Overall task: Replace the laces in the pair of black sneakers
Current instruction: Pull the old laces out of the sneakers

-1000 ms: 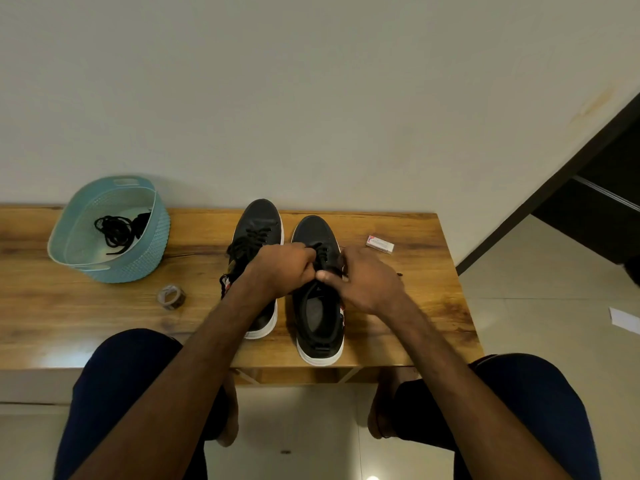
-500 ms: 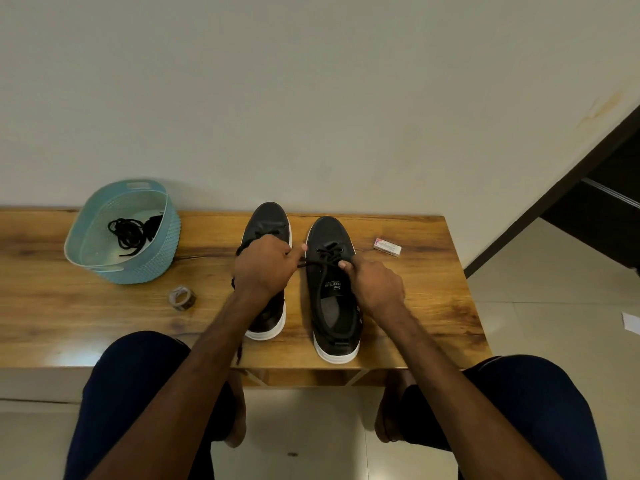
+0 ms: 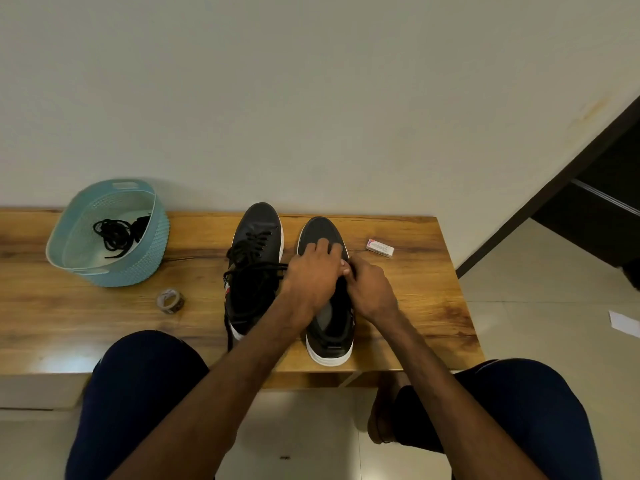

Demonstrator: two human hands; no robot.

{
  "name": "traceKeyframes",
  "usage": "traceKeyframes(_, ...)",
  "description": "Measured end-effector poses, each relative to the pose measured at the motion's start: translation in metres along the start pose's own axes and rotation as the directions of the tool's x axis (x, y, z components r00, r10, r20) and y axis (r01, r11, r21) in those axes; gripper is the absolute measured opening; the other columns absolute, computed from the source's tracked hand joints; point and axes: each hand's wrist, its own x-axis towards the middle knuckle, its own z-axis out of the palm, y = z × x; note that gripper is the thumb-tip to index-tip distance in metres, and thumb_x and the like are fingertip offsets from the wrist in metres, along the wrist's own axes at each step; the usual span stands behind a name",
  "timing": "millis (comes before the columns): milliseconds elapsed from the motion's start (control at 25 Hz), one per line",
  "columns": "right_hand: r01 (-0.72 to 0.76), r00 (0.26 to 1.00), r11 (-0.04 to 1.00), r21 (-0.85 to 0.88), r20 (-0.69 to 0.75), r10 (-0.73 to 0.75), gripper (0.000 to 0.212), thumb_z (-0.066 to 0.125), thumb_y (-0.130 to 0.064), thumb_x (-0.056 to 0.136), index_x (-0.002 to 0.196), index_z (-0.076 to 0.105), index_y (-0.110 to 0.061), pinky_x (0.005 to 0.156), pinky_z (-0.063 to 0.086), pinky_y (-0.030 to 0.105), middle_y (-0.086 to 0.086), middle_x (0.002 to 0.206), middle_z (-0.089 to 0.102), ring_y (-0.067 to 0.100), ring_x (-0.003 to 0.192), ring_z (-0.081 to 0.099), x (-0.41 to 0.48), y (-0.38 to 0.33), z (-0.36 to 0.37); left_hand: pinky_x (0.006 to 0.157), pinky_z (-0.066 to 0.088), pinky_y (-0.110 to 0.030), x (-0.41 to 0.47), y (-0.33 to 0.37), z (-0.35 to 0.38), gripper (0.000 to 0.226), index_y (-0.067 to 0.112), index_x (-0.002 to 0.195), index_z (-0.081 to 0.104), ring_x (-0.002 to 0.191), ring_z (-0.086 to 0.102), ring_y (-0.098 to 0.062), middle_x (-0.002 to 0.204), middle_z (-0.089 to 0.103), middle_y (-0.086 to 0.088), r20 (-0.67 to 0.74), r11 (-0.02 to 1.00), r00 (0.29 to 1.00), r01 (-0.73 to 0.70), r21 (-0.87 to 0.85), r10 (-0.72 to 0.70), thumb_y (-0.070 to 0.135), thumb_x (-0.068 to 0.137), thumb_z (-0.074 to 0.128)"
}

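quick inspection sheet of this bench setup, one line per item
surface: wooden bench against the wall
job's things: one black sneaker with loose laces, second sneaker under both hands, black laces in a teal basket
clutter: tape roll, small box
grippers: left hand and right hand on the second sneaker, grips hidden
cables: nothing seen
surroundings: tiled floor, dark doorway

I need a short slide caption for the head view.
Lace change: left hand and right hand work on one black sneaker beside its mate.
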Motion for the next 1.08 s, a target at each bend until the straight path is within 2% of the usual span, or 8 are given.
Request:
traceKeyframes(160,-0.038,0.999,0.999,0.005,0.024,0.038,0.028,0.045,-0.035,0.103,0.097,0.061,-0.013,0.073,0.053,0.048,0.010,0.088,0.068,0.026,0.079,0.062,0.005,0.005,-0.005,0.090,0.051,-0.041,0.007,-0.007,0.005,0.032,0.010,0.124,0.052,0.108,0.054,-0.024,0.120,0.051,-0.009,0.108,0.995,0.994,0.007,-0.095,0.003,0.033,0.105,0.042)
traceKeyframes(240,-0.073,0.997,0.996,-0.043,0.010,0.074,0.030,0.041,-0.036,0.104,0.096,0.061,-0.015,0.072,0.053,0.045,0.008,0.089,0.068,0.026,0.080,0.062,0.005,0.003,-0.004,0.082,0.049,-0.039,0.005,-0.003,0.008,0.031,0.012,0.110,0.059,0.094,0.056,-0.021,0.107,0.051,-0.007,0.074,0.984,0.997,-0.001,-0.179,0.014,0.032,0.106,0.036)
traceKeyframes(280,-0.104,0.995,0.992,-0.065,0.001,0.105,0.029,0.040,-0.035,0.104,0.096,0.061,-0.016,0.071,0.052,0.043,0.007,0.090,0.068,0.026,0.081,0.062,0.004,0.001,-0.003,0.073,0.046,-0.037,0.003,0.000,0.012,0.034,0.012,0.095,0.060,0.082,0.055,-0.019,0.095,0.051,-0.005,0.064,0.956,0.997,0.055,-0.289,-0.038,0.033,0.105,0.036)
traceKeyframes(320,-0.135,0.991,0.988,-0.074,-0.006,0.135,0.027,0.040,-0.032,0.103,0.097,0.062,-0.016,0.070,0.051,0.040,0.006,0.091,0.068,0.027,0.082,0.061,0.004,0.000,-0.002,0.065,0.041,-0.035,0.001,0.003,0.016,0.038,0.013,0.079,0.059,0.071,0.053,-0.018,0.082,0.052,-0.004,0.075,0.890,0.989,0.145,-0.433,-0.124,0.034,0.103,0.038)
traceKeyframes(400,-0.203,0.979,0.977,-0.064,-0.014,0.203,0.026,0.041,-0.026,0.101,0.103,0.064,-0.015,0.068,0.044,0.035,0.005,0.091,0.065,0.027,0.082,0.059,0.003,-0.004,0.000,0.053,0.032,-0.031,0.004,0.004,0.028,0.048,0.014,0.054,0.051,0.051,0.046,-0.017,0.055,0.050,-0.003,0.110,0.677,0.943,0.304,-0.670,-0.314,0.035,0.097,0.050)
traceKeyframes(480,-0.262,0.965,0.964,-0.033,-0.030,0.261,0.028,0.042,-0.029,0.102,0.104,0.067,-0.017,0.066,0.039,0.032,0.005,0.089,0.063,0.027,0.082,0.057,0.003,-0.006,0.003,0.048,0.030,-0.029,0.004,0.005,0.035,0.055,0.016,0.044,0.046,0.041,0.039,-0.017,0.044,0.043,-0.001,0.130,0.564,0.906,0.357,-0.745,-0.402,0.035,0.095,0.056)
traceKeyframes(760,-0.359,0.925,0.930,0.081,-0.098,0.366,0.030,0.047,-0.038,0.100,0.103,0.072,-0.023,0.070,0.048,0.034,0.004,0.096,0.072,0.026,0.089,0.064,0.009,-0.003,0.025,0.049,0.024,-0.029,-0.001,-0.003,0.047,0.057,0.018,0.043,0.036,0.039,0.028,-0.015,0.041,0.034,0.001,0.156,0.471,0.920,0.324,-0.821,-0.360,0.024,0.094,0.060)
traceKeyframes(1080,-0.412,0.897,0.892,0.187,-0.090,0.433,0.030,0.051,-0.036,0.100,0.100,0.074,-0.018,0.066,0.039,0.029,0.006,0.092,0.071,0.024,0.084,0.062,0.012,-0.002,0.030,0.050,0.027,-0.032,-0.007,-0.003,0.051,0.052,0.013,0.047,0.041,0.040,0.029,-0.017,0.043,0.036,-0.003,0.178,0.486,0.934,0.317,-0.815,-0.310,0.025,0.095,0.059)
